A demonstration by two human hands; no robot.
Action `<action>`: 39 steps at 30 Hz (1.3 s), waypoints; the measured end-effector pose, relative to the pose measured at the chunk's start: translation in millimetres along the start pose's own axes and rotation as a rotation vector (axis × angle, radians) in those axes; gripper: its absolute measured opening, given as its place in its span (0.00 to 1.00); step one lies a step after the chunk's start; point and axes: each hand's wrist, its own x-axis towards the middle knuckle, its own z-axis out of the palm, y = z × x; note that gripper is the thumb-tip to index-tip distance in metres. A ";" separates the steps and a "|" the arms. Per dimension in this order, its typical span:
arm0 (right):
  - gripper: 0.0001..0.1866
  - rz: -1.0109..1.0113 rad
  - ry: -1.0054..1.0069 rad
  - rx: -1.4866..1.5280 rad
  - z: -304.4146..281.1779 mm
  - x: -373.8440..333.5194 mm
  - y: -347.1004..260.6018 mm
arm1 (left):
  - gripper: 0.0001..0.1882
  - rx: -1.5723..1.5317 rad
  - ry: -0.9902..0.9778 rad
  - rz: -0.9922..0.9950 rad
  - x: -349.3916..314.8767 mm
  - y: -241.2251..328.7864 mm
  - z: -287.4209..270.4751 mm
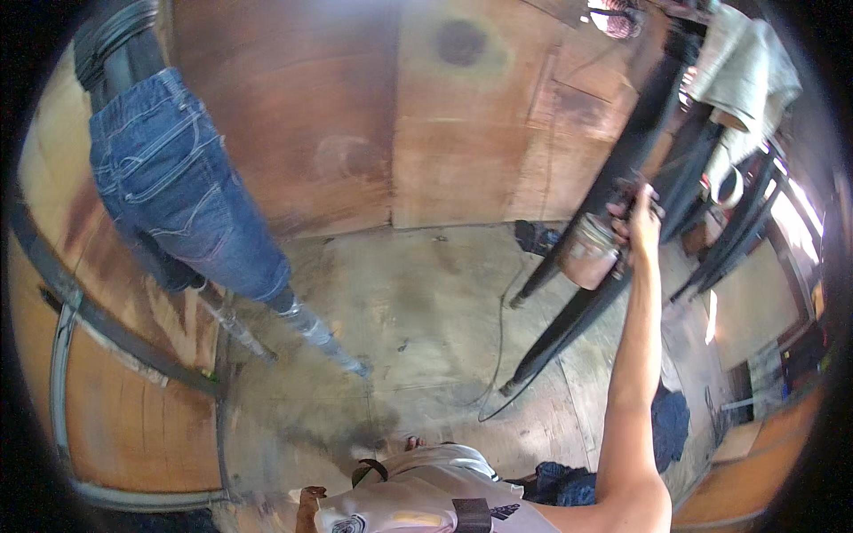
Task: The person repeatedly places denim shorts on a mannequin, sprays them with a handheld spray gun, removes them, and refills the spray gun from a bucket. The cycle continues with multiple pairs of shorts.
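Note:
At the right, my right arm reaches forward, and my right hand [638, 222] is closed round a spray gun [625, 197]. A clear jar with pinkish contents [590, 252] hangs from the gun beside my fingers. Just behind the jar stand long black leg forms [613, 169], bare of clothing. On the left, blue jeans [178, 182] are pulled over another leg form, whose lower ends look wrapped in shiny plastic [324, 339]. Low at the left of my shirt, a dark shape that seems to be my left hand [311, 505] shows in part; its fingers are unclear.
Stained wooden panels [293, 115] wall the space ahead. A thin hose [499, 355] trails over the stained floor [418, 293]. Dark cloth [564, 484] lies near my right side, with more dark clothing [669, 426] beyond my arm. A pale cloth [742, 71] hangs at the upper right.

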 end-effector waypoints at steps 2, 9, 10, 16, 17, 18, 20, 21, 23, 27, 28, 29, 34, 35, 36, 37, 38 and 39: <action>0.35 0.000 0.064 -0.070 0.6 0.7 11.4 | 0.17 -0.230 -0.098 0.258 -17.7 -17.4 7.3; 0.42 -0.094 0.077 -0.064 -21.8 13.4 48.8 | 0.19 0.516 0.390 -0.192 -94.4 -42.3 29.9; 0.43 -0.032 0.159 -0.074 -28.4 18.9 53.9 | 0.19 0.534 0.378 -0.266 -100.9 -42.7 32.1; 0.40 -0.121 0.116 -0.044 -57.9 52.9 89.4 | 0.23 0.599 0.199 -0.490 -116.3 -59.8 37.0; 0.41 -0.288 0.132 -0.219 -60.4 51.1 95.2 | 0.25 0.608 0.199 -0.344 -111.8 -64.1 35.6; 0.41 -0.315 0.281 -0.411 -60.0 43.5 101.5 | 0.25 0.633 0.202 -0.292 -110.9 -68.3 35.1; 0.39 -0.384 0.596 -0.847 -50.9 12.3 112.0 | 0.26 0.690 0.199 -0.182 -93.0 -64.0 26.8; 0.36 -0.621 0.810 -0.983 -35.3 -18.4 126.2 | 0.27 0.671 0.284 -0.118 -80.4 -53.5 19.8; 0.31 -0.821 0.780 -0.996 8.9 -98.3 147.5 | 0.28 0.531 0.386 -0.078 -45.9 -9.6 3.6; 0.24 -0.174 -0.241 -0.160 196.4 -233.0 159.0 | 0.21 0.446 0.519 0.358 74.1 199.8 -55.1; 0.27 -0.043 -0.446 -0.032 242.7 -258.6 153.6 | 0.21 0.394 0.667 0.631 110.4 273.5 -62.9; 0.29 -0.017 -0.505 -0.114 288.5 -279.1 146.5 | 0.23 0.251 0.606 0.712 133.2 345.9 -76.6; 0.29 0.428 -0.698 0.395 408.4 -315.6 104.7 | 0.36 -0.327 0.190 0.538 170.6 658.3 -109.8; 0.28 0.421 -0.694 0.457 417.4 -319.3 100.5 | 0.35 -0.370 0.016 0.492 165.4 697.7 -109.5; 0.27 0.413 -0.651 0.489 422.8 -321.0 95.4 | 0.34 -0.381 -0.085 0.502 156.4 713.9 -108.7; 0.24 0.345 -0.625 0.509 426.1 -320.1 91.0 | 0.33 -0.391 -0.186 0.508 151.2 730.8 -108.5; 0.23 0.316 -0.590 0.493 425.9 -320.7 87.3 | 0.32 -0.368 -0.212 0.567 145.7 730.9 -106.1; 0.23 0.354 -0.484 0.472 425.2 -317.2 81.5 | 0.27 -0.242 -0.347 0.598 143.2 735.1 -105.4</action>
